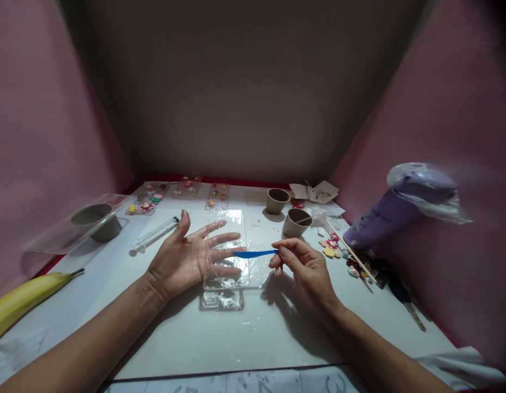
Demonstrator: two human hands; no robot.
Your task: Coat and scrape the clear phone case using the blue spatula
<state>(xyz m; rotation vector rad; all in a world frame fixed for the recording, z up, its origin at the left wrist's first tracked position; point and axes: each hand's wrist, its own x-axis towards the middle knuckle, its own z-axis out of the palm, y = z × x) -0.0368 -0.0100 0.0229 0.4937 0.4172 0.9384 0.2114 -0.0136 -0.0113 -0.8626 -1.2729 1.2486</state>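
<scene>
My right hand (305, 267) pinches the end of a slim blue plastic modelling knife (253, 254) between thumb and fingers, its blade pointing left. Palm up with fingers spread, my left hand (183, 259) is open. A clear plastic case piece (230, 281) overlaps its fingers, which show through it; whether it rests on them I cannot tell. Just below is another clear molded piece (221, 300). The knife tip appears close to the left fingertips and the clear piece's right edge. Left of my left hand lies a syringe (156, 236).
Two small brown cups (277, 201) stand behind my right hand, one with a stick in it. On the right are charms (331, 245), a wooden stick (353, 254) and a purple pouch (384, 215). At left lie a banana (29, 292) and a grey cup (105, 226) under clear plastic.
</scene>
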